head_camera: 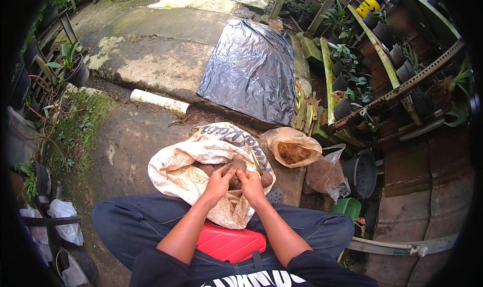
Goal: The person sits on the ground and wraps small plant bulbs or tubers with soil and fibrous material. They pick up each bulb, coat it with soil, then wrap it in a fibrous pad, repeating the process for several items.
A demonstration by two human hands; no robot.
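My left hand [219, 180] and my right hand [249, 182] meet at the mouth of a white woven sack [169, 166], thumbs and fingertips close together. Between them they grip a brown husk-like lump [237, 164]; its exact kind is hard to tell. More brown lumps lie inside the sack, partly covered by my hands, and one rounded brown lump [266, 179] shows at its right side. The sack has its rim rolled down and bears dark printed writing. It rests between my bent legs, in front of a red plastic seat [230, 243].
Right of the sack stand an open bag of brown fibre [294, 153], a clear plastic bag [327, 173], a black perforated pot [364, 173] and a green plastic container [346, 207]. Black plastic sheeting [251, 72] covers the slab ahead. A white pipe [160, 101] lies left. Potted plants [341, 81] line the right.
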